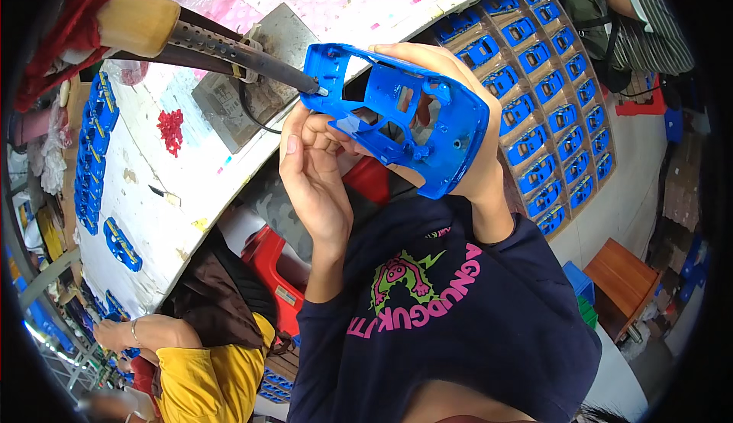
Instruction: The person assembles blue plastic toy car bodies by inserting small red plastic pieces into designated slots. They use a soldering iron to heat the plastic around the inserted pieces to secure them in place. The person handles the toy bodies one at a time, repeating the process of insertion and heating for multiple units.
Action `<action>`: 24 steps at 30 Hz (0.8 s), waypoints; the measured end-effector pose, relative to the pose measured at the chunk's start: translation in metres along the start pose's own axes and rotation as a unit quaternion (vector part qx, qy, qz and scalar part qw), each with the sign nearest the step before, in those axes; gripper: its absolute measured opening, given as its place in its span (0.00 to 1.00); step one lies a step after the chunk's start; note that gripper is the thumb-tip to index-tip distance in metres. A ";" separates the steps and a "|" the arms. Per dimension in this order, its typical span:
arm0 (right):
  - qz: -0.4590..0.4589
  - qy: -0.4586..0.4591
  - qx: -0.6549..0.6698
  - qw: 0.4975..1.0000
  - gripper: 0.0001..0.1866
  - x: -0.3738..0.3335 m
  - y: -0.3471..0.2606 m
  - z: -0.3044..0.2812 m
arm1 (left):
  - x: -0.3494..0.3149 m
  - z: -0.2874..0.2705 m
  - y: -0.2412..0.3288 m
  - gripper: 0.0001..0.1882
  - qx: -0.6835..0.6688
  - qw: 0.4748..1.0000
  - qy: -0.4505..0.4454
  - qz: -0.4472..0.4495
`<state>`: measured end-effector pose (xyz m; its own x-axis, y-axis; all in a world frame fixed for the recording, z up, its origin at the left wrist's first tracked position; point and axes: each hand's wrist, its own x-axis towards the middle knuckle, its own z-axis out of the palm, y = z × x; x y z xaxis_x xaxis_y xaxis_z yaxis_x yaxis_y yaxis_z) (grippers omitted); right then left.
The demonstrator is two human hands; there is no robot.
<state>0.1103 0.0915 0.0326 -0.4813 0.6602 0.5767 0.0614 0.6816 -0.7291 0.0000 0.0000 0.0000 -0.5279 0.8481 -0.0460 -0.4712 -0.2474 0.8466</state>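
Note:
A blue plastic toy car body [397, 87] is held up in front of me, its hollow inside facing the camera. My right hand [481, 117] grips it from behind and along the right side, with most fingers hidden by the shell. My left hand [317, 175] is under the shell's left end, its curled fingers at the lower edge. A soldering iron [237, 60] with a wooden handle slants in from the upper left. Its tip meets the corner of the car body, above my left fingers.
A metal plate [240, 79] lies on the white table [145, 217] beneath the iron. Small red pieces [170, 131] are heaped nearby. Blue car parts [95, 152] line the left; trays of blue car bodies [548, 87] stand right. A person in yellow [210, 377] sits lower left.

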 end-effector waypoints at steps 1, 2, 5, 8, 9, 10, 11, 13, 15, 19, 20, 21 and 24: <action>0.004 0.002 -0.004 1.000 0.26 0.000 -0.001 0.000 | 0.001 0.001 0.001 0.25 0.005 1.000 -0.002 0.000; 0.009 0.004 -0.009 1.000 0.26 0.000 -0.001 0.000 | 0.001 0.001 0.000 0.25 0.005 1.000 -0.002 -0.001; 0.014 0.001 -0.004 1.000 0.25 0.000 -0.001 -0.001 | 0.001 0.002 0.000 0.25 0.003 1.000 -0.005 0.002; -0.001 0.007 0.012 1.000 0.25 -0.002 0.000 0.000 | -0.002 0.002 0.000 0.25 -0.006 1.000 -0.007 0.007; -0.003 0.008 0.013 1.000 0.25 -0.001 0.000 0.001 | -0.003 0.001 0.000 0.25 -0.009 1.000 -0.008 0.008; -0.005 0.008 0.013 1.000 0.25 -0.001 0.001 0.002 | -0.002 0.000 0.000 0.25 -0.012 1.000 -0.011 0.010; -0.008 0.009 0.014 1.000 0.25 -0.001 0.001 0.002 | -0.002 0.000 0.000 0.24 -0.011 1.000 -0.010 0.008; 0.061 0.004 0.042 0.997 0.25 -0.005 0.000 0.003 | -0.001 -0.001 -0.002 0.24 -0.005 1.000 -0.007 0.001; 0.074 0.003 0.041 0.996 0.25 -0.011 0.004 0.004 | -0.003 -0.004 -0.005 0.24 0.006 1.000 -0.006 -0.018; 0.080 0.001 0.036 0.996 0.27 -0.035 0.014 0.006 | -0.016 -0.007 -0.016 0.21 0.041 0.996 0.014 -0.073; 0.106 0.003 0.047 0.993 0.27 -0.045 0.014 0.006 | -0.022 -0.006 -0.021 0.20 0.033 0.995 0.026 -0.091; 0.130 0.008 0.063 0.989 0.28 -0.055 0.014 0.005 | -0.029 -0.006 -0.026 0.19 0.031 0.993 0.037 -0.106; 0.202 -0.016 0.064 0.977 0.28 -0.082 0.008 0.003 | -0.052 -0.015 -0.045 0.17 0.051 0.989 0.044 -0.130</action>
<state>0.1474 0.0412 -0.0217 -0.4683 0.8554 0.2213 0.1434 0.3207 -0.9363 0.0377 -0.0397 -0.0434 -0.4596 0.8318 -0.3112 -0.5271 0.0266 0.8494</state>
